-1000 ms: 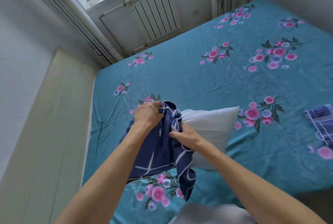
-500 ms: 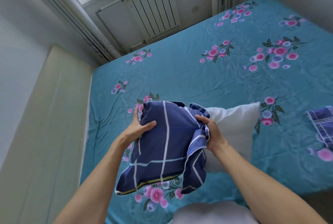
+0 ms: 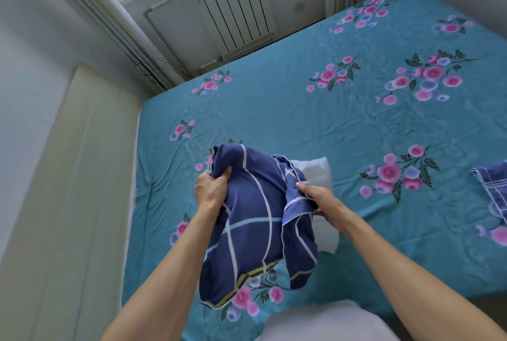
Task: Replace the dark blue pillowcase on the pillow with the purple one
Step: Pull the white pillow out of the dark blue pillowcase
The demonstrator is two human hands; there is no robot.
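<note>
Both hands' grip, left hand (image 3: pixel 212 190) and right hand (image 3: pixel 319 199), clamped on one dark blue pillowcase (image 3: pixel 255 220) over one, seemingly bare, pillow (image 3: pixel 315 173).

I see open teal bedsheet (image 3: pixel 274 110) ahead and to my right, plenty of room to reach across. The bunched dark blue pillowcase (image 3: pixel 255 211) and white pillow (image 3: pixel 315 173) fill the space between my hands, the folded purple pillowcase (image 3: pixel 493 184) sits at the right edge, and the wall (image 3: pixel 27 80) closes the left
</note>
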